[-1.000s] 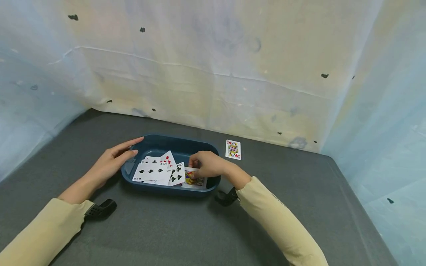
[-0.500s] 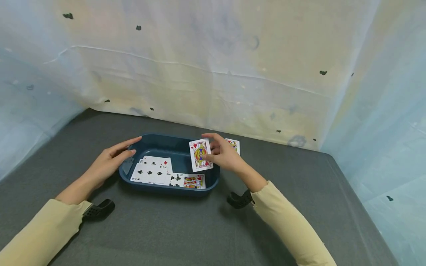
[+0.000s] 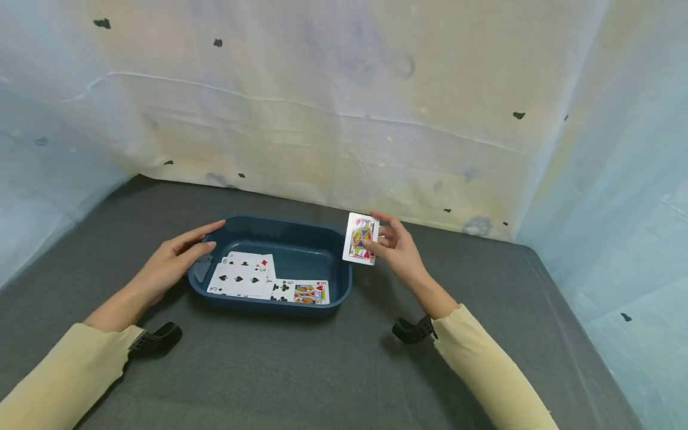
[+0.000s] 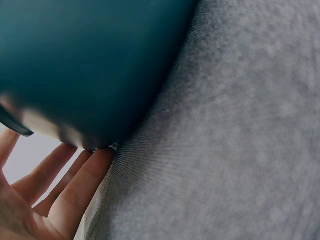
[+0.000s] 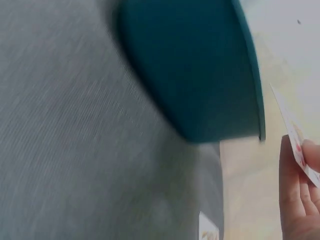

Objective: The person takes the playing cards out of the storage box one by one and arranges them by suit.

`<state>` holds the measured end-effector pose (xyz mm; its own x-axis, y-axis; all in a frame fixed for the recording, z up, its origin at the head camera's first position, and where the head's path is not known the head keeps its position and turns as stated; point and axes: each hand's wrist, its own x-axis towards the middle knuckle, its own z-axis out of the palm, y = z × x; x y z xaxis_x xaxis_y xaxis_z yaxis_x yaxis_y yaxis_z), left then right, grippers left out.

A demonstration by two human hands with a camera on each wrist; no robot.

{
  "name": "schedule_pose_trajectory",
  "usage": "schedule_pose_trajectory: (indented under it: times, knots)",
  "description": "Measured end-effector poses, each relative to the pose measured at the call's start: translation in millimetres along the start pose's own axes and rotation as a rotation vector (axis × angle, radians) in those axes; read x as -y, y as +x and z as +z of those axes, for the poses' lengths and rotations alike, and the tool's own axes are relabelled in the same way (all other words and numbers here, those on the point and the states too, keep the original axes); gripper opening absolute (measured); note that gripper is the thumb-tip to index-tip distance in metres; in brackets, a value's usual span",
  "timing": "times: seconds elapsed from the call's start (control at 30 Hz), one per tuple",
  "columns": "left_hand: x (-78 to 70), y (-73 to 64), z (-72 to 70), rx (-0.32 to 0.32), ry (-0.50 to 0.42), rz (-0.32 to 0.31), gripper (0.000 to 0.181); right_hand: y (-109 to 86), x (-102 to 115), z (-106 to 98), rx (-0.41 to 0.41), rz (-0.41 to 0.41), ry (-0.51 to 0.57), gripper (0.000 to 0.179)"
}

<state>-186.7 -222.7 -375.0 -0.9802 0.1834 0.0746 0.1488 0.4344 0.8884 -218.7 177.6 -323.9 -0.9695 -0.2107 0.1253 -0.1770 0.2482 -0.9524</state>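
Observation:
My left hand (image 3: pixel 171 263) holds the left end of a dark blue plastic tub (image 3: pixel 287 239). Its thumb lies over the rim, and in the left wrist view its fingers (image 4: pixel 82 192) press the outer wall. Beyond the tub's right end, my right hand (image 3: pixel 400 254) pinches a jack of hearts playing card (image 3: pixel 359 230), raised above the table with its face toward me. Overlapping playing cards (image 3: pixel 242 279) lie face up in the tub's near left, a three of spades uppermost. A red-suited face card (image 3: pixel 312 293) lies along the near wall.
On the grey cloth tabletop (image 3: pixel 279 370), another playing card (image 5: pixel 207 229) lies by the far edge in the right wrist view; the held card and hand hide it from the head view. A pale fabric sheet (image 3: pixel 322 119) hangs behind the table.
My right hand has lifted the jack of hearts from the tub and carried it right, past the rim. The cards left inside have settled flatter. My left hand stays at the rim.

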Motion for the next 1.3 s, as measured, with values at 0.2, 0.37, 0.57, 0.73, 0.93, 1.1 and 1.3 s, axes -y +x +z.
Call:
schedule_pose_trajectory:
  times: [0.2,0.37,0.57,0.73,0.93,1.1,1.3]
  knots:
    - [-0.1,0.6,-0.7,-0.002,0.006,-0.012,0.053,-4.8,-14.5,-18.4,-0.045,0.04,-0.067,0.059]
    - [0.1,0.5,-0.4,0.004,0.009,-0.022,0.053,-5.7,-28.9,-27.5,-0.021,0.111,-0.154,0.058]
    - [1.1,0.7,-0.4,0.002,0.009,-0.016,0.053,-6.8,-40.7,-30.5,0.04,0.143,-0.208,0.058]
    - [1.7,1.0,-0.3,0.0,-0.002,-0.004,0.053,-7.2,-46.2,-29.5,0.052,0.147,-0.293,0.056]
    - [1.1,0.8,-0.4,-0.001,-0.005,-0.008,0.053,-8.1,-47.6,-26.8,0.051,0.158,-0.434,0.053]
    - [1.1,0.8,-0.2,-0.001,-0.006,-0.006,0.053,-7.7,-49.0,-25.6,0.061,0.137,-0.531,0.048]
    - [0.7,1.1,0.1,0.0,-0.007,-0.01,0.053,-7.9,-47.7,-26.0,0.07,0.131,-0.598,0.046]
